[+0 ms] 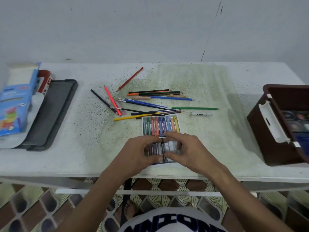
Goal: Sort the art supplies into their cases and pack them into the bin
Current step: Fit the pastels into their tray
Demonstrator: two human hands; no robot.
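I see both hands low in the centre of the frame, over the near half of the white crayon tray (177, 122). My right hand (190, 150) pinches a dark crayon (163, 149) between thumb and forefinger, holding it lengthwise over the tray's slots. My left hand (139, 152) is curled round the tray's left edge, thumb at the near rim, gripping it. The tray's far half (a row of coloured crayons) lies just above the fingertips. Loose coloured pencils (150, 101) are scattered above that, mid-frame. A white crayon (201, 113) lies right of the tray. The brown bin (274, 131) stands at the right edge, well apart from my hands.
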